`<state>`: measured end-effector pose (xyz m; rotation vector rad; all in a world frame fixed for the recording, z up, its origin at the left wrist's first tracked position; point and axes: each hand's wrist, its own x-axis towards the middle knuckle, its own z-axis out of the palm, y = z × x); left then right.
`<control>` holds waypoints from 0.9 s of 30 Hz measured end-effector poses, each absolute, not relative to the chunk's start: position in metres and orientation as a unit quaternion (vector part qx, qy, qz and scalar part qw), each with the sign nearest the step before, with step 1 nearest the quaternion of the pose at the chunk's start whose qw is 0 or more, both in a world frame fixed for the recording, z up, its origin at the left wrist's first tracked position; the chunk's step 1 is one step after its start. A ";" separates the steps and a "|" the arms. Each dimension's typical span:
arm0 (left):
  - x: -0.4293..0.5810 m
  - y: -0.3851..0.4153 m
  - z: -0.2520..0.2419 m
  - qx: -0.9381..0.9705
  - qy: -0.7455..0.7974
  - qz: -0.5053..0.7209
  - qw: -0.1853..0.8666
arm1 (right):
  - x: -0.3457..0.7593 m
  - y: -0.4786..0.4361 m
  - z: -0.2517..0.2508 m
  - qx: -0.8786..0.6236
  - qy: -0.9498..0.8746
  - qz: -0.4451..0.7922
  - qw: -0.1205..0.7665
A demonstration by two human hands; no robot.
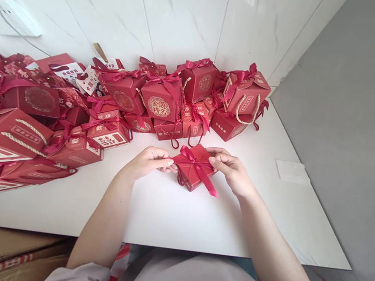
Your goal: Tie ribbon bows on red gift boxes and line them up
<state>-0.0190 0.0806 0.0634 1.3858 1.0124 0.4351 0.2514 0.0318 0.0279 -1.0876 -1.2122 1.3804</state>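
A small red gift box sits on the white table in front of me, with a red satin ribbon tied in a bow across its top. My left hand pinches the left loop of the bow. The bow's right loop is pinched in my right hand. One ribbon tail hangs down over the box's near right corner. Both hands rest close against the box's sides.
Several finished red gift boxes with ribbons and rope handles are piled along the back and left of the table, against a marble wall. A white paper slip lies at the right. A cardboard carton stands below the table's near left edge.
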 end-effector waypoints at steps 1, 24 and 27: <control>-0.019 0.080 0.064 0.606 0.441 0.190 0.634 | 0.251 0.032 0.028 -0.447 -0.498 0.565 0.482; -0.012 0.072 0.073 0.611 0.465 0.081 0.636 | 0.254 0.023 0.044 -0.441 -0.606 0.509 0.423; -0.011 0.071 0.072 0.626 0.451 0.060 0.633 | 0.257 0.021 0.048 -0.433 -0.643 0.501 0.385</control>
